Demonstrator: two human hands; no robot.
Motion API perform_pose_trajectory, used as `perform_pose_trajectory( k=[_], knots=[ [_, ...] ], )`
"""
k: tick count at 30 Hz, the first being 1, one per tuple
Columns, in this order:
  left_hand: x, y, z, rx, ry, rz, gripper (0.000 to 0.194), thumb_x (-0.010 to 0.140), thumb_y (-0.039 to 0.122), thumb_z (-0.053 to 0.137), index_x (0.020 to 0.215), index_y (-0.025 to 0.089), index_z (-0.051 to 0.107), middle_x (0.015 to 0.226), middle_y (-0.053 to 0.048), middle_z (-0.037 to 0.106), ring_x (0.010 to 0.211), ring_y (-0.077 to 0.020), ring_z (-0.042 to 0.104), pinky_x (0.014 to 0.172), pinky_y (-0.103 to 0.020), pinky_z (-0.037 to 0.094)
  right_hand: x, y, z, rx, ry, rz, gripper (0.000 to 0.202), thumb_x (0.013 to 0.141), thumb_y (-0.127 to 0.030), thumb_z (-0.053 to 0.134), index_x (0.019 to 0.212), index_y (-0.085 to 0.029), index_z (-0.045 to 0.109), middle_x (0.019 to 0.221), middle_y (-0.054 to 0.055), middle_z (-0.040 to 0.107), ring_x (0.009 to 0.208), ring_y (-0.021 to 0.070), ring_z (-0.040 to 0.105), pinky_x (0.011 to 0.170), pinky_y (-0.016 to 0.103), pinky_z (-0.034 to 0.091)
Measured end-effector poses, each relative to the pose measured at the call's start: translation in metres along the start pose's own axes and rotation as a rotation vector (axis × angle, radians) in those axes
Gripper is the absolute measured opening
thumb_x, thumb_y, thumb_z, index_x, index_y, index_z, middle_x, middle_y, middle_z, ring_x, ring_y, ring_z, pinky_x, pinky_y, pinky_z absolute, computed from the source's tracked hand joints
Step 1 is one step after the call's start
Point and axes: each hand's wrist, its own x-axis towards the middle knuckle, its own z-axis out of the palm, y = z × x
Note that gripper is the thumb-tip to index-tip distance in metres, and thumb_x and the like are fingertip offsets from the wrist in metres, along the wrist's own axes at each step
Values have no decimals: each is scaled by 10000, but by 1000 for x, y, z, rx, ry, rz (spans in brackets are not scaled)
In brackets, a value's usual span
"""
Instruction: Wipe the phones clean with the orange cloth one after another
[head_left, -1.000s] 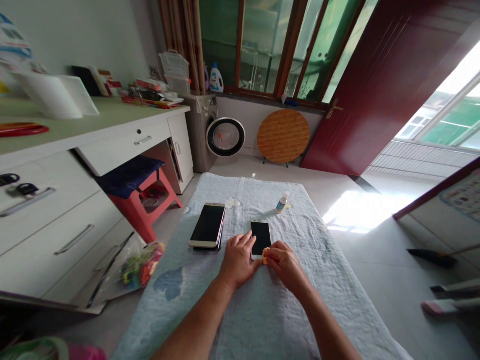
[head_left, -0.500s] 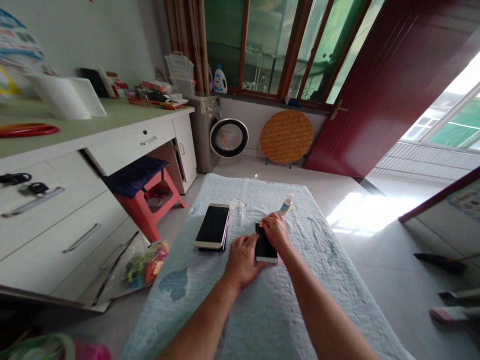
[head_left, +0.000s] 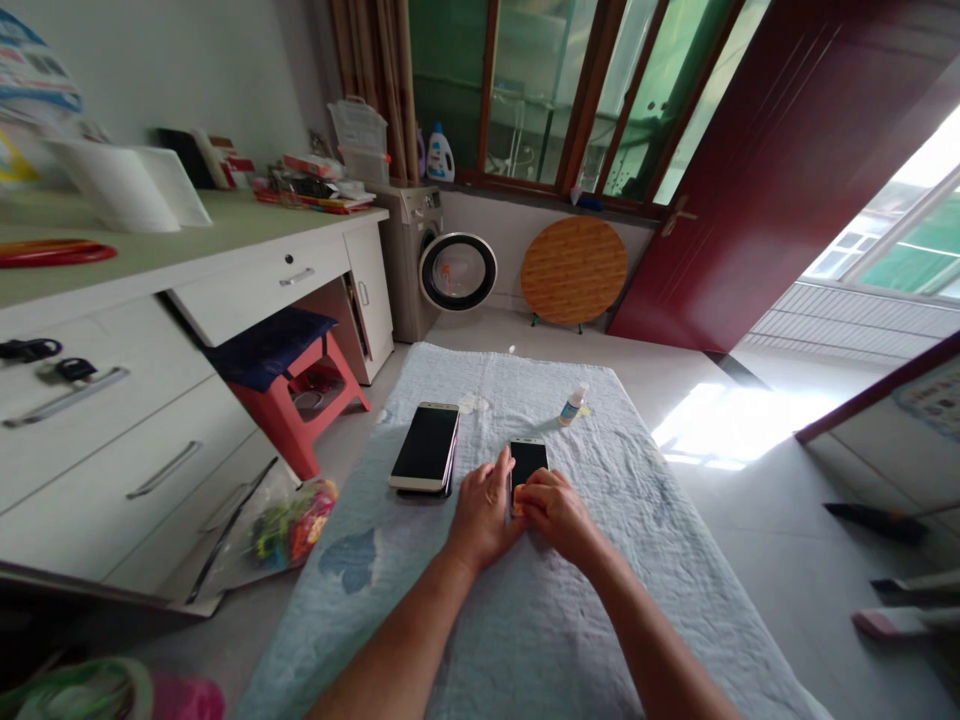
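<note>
A white-framed smartphone (head_left: 529, 455) with a dark screen lies flat on the cloth-covered table. My left hand (head_left: 484, 510) grips it along its left side, the fingers at the edge and the thumb towards the bottom end. Pinched in my right hand (head_left: 559, 510) is a small orange cloth (head_left: 519, 497), pressed on the lower part of the screen. That hand hides the phone's lower right. To the left, a larger gold-framed smartphone (head_left: 426, 447) rests on top of another dark device, mostly covered. Beyond my right hand stands a small white spray bottle (head_left: 572, 405) with a blue label.
A pale blue quilted cloth (head_left: 637, 600) covers the table. Left of it are a red stool (head_left: 300, 400), a plastic bag of colourful things (head_left: 289, 530) and a white desk (head_left: 247, 265). Behind stand a washing machine (head_left: 409, 270) with its door open and a round wooden tabletop (head_left: 574, 270).
My right hand has slid the orange cloth from the top of the phone down to its lower part, uncovering the top end. My left hand stays at the phone's left side.
</note>
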Motion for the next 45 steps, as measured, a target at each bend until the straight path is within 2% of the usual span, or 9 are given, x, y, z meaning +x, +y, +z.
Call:
perform_pose_trajectory(
  k=[5,14,18,22,27,32,35,39,45],
  knots=[
    [0,-2,1,15,-4,10,918,802,469,618,1503,191,93,1346,-153,558,1211,-346,502,1001,-523,374,2,7,-7,-4,9,28,165,836,-123,598,791,-223,722,860,12,604,845,149,524,810,273,380],
    [2,2,-2,5,-41,-28,957,763,525,691,1487,199,155,1319,-145,568,1150,-333,534,986,-497,387,59,35,0,-154,212,196,189,845,-139,568,823,-208,742,842,34,617,854,164,532,831,275,371],
    [3,5,-5,-3,-49,-48,973,735,586,702,1475,197,204,1324,-147,556,1146,-333,528,986,-492,388,74,32,5,-211,225,223,200,861,-147,551,825,-205,740,862,51,626,847,165,526,813,263,374],
    [4,7,-9,17,-67,-77,915,722,598,707,1435,188,304,1281,-140,578,1147,-335,523,985,-483,388,84,22,12,-239,175,169,198,874,-168,555,808,-218,735,864,48,627,858,165,513,807,260,368],
    [5,10,-10,19,-66,-96,847,704,601,715,1376,196,398,1228,-129,604,1125,-333,530,984,-477,390,81,25,9,-238,168,139,199,881,-165,551,832,-221,736,881,42,634,870,162,511,812,254,362],
    [5,10,-8,50,-84,-105,797,710,484,739,1365,167,414,1246,-141,602,1157,-335,513,1011,-479,377,66,48,-3,-230,239,217,216,882,-163,539,837,-210,744,849,43,626,845,161,515,817,262,357],
    [4,9,-7,50,-82,-91,803,718,465,738,1384,174,395,1255,-134,601,1172,-336,506,1018,-483,370,61,53,-5,-250,277,274,230,878,-154,531,833,-207,749,835,48,616,836,168,505,804,271,356],
    [3,7,-6,50,-80,-67,826,746,526,707,1412,191,352,1284,-132,583,1179,-340,506,1020,-498,364,60,41,1,-272,281,257,224,881,-174,535,818,-212,746,846,49,606,841,172,489,779,264,363],
    [2,4,-4,-8,-10,6,900,766,568,667,1463,204,227,1403,-169,471,1269,-343,463,1028,-506,366,53,16,7,-198,141,89,221,900,-200,539,813,-230,740,855,39,600,849,161,505,815,263,387]
  ],
)
